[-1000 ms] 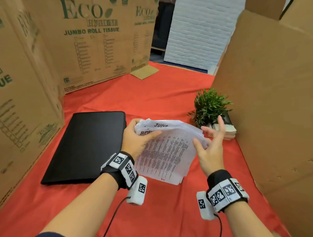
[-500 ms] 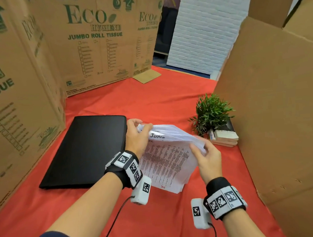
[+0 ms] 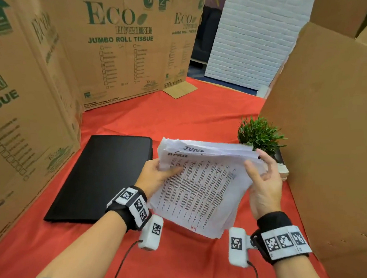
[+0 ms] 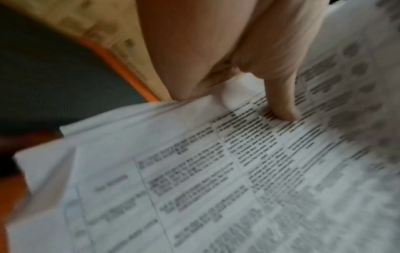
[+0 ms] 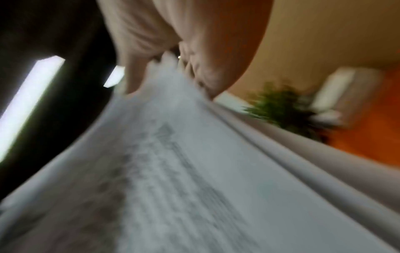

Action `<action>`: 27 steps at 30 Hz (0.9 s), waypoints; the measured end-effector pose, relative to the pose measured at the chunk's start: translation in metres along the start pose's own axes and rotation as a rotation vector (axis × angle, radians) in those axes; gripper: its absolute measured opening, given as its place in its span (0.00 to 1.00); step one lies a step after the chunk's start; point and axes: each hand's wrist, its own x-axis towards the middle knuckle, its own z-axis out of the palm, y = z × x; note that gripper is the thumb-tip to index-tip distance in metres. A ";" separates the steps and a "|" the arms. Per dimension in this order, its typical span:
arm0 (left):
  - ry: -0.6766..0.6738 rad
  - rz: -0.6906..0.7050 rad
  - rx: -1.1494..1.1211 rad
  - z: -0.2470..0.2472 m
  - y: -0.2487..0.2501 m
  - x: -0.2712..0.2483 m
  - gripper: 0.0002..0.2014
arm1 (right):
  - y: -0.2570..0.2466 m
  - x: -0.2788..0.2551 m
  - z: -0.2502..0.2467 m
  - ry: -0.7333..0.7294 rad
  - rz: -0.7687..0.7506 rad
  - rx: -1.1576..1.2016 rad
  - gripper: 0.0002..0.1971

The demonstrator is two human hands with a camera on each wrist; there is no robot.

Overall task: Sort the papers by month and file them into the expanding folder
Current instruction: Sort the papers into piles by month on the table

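Note:
A stack of printed white papers (image 3: 202, 187) is held up over the red cloth, between my two hands. The front sheet is headed APRIL and a sheet behind it reads JUNE. My left hand (image 3: 159, 173) grips the stack's left edge, thumb (image 4: 279, 97) pressed on the printed front sheet (image 4: 216, 171). My right hand (image 3: 256, 164) pinches the upper right edge of the papers (image 5: 194, 171) between thumb and fingers. The black expanding folder (image 3: 103, 176) lies closed and flat to the left of the papers.
A small green plant (image 3: 258, 135) stands on a few small books just right of the papers. Tall cardboard boxes (image 3: 119, 46) wall in the red cloth (image 3: 177, 117) at the left and back, and a plain cardboard wall (image 3: 328, 140) closes the right.
My right hand, open beside the stack a second ago, has taken hold of its right edge. Both hands have raised the papers, and the APRIL heading now shows on the front sheet.

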 end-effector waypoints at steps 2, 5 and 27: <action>0.010 -0.019 -0.089 0.006 -0.006 -0.002 0.16 | 0.015 -0.012 -0.002 -0.089 0.216 0.047 0.32; 0.004 -0.018 -0.081 0.022 -0.012 -0.008 0.22 | 0.031 -0.033 0.011 -0.084 0.285 -0.113 0.19; 0.400 0.093 0.097 0.045 0.012 -0.005 0.25 | 0.037 -0.043 0.022 0.035 -0.435 -0.722 0.41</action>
